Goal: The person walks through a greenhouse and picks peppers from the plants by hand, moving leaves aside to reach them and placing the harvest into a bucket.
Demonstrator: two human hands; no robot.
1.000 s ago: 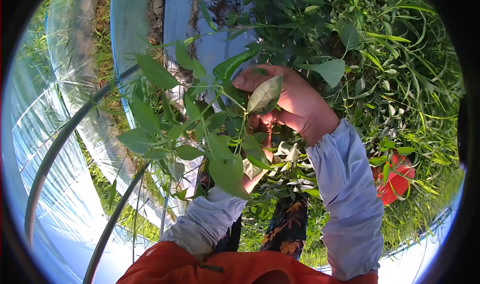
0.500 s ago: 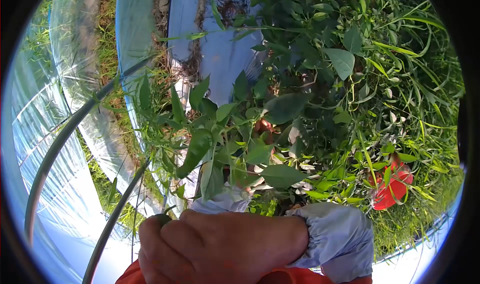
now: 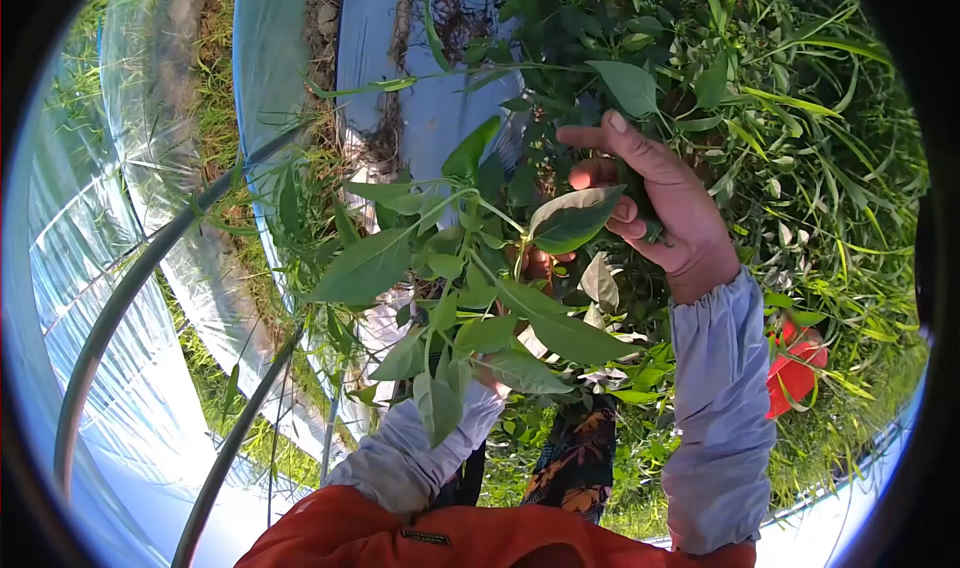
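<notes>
A leafy green plant (image 3: 470,258) stands in the middle of the view, its broad leaves spread over my left hand (image 3: 490,379). Only small patches of skin show between those leaves, so its fingers and anything in them are hidden. My right hand (image 3: 655,193) is raised to the right of the plant, palm turned partly inward. Its fingers curl around a dark green, smooth object (image 3: 640,206) that looks like a green pepper, while the uppermost fingers reach out to the left.
Dark curved poles (image 3: 150,258) cross the left side, over plastic sheeting (image 3: 270,78) and strips of grass. Pale film (image 3: 440,118) lies behind the plant. Dense foliage fills the right, with a red object (image 3: 797,368) in the grass. Patterned trousers (image 3: 575,458) show below.
My right hand has moved from the bottom centre up and to the right. The plant's leaves have shifted, and the green pepper seen hanging at its left no longer shows.
</notes>
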